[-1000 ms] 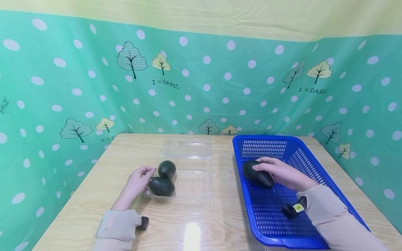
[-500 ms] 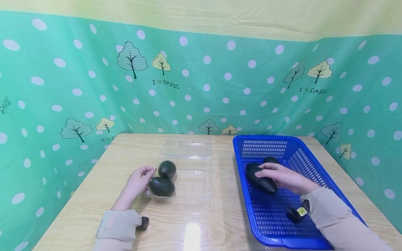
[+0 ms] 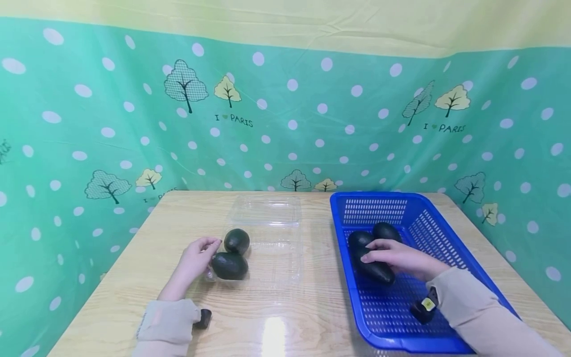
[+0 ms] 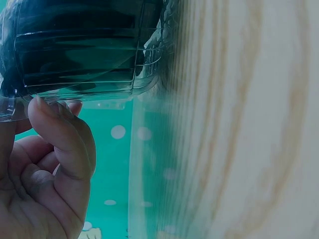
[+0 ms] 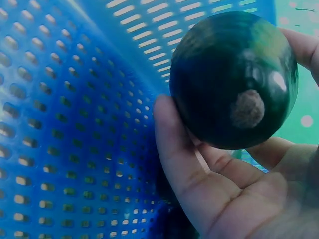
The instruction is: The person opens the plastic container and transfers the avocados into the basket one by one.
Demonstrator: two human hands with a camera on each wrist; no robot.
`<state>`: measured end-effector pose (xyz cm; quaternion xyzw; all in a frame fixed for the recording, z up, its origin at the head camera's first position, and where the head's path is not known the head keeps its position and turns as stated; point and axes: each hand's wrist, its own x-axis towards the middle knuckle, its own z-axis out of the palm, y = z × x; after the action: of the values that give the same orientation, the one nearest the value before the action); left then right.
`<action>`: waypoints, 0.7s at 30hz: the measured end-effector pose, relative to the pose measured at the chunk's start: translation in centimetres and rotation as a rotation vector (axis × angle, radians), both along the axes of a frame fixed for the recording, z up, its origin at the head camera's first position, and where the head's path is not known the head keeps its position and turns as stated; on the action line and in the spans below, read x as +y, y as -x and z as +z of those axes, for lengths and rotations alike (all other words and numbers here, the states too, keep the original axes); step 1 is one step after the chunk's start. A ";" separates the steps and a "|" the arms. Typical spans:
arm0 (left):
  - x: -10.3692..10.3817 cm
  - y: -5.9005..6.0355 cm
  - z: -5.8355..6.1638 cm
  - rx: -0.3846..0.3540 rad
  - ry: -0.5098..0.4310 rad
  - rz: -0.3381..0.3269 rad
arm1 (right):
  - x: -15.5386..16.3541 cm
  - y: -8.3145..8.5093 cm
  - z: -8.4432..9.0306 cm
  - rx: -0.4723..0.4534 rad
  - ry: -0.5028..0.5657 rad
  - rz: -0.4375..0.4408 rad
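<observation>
Your work stands partway: two dark green avocados already sit in the clear plastic clamshell tray (image 3: 263, 248) on the pale wooden table (image 3: 134, 297), the rounder one (image 3: 237, 241) behind the longer one (image 3: 229, 266), while the right half of that tray shows nothing in it. Two more remain in the blue perforated plastic basket (image 3: 446, 233). Your right hand (image 3: 403, 258) has its fingers curled over the long dark avocado (image 3: 372, 263) in the basket; the wrist view shows thumb and fingers wrapped around its stem end, and it seems just clear of the mesh, though that is hard to judge. Your left hand (image 3: 194, 260) rests at the tray's left edge, fingertips (image 4: 50, 112) bent loosely against the plastic rim, steadying rather than clutching it. Compared with a second ago, your right hand has drawn the avocado nearer you, uncovering the second basket avocado (image 3: 386, 231) behind it; your left hand has not moved.
</observation>
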<state>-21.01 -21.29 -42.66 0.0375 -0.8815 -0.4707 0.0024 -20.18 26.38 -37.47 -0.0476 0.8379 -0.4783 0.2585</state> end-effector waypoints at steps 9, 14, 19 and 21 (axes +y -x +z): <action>0.0 0.0 -0.1 0.005 0.002 0.002 | -0.1 0.1 -0.6 0.032 -0.079 0.014; 0.0 0.0 -0.1 0.010 0.010 0.003 | -0.1 0.0 -0.8 0.041 -0.125 0.012; 0.0 0.1 -0.2 0.008 0.012 0.004 | -0.2 -0.1 -0.8 0.051 -0.160 0.020; 0.0 0.1 -0.2 0.007 0.008 0.004 | -0.2 -0.2 -0.9 0.059 -0.173 0.024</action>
<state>-21.07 -21.30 -42.84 0.0379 -0.8833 -0.4672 0.0065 -20.02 26.13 -38.33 -0.0492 0.8828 -0.3992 0.2428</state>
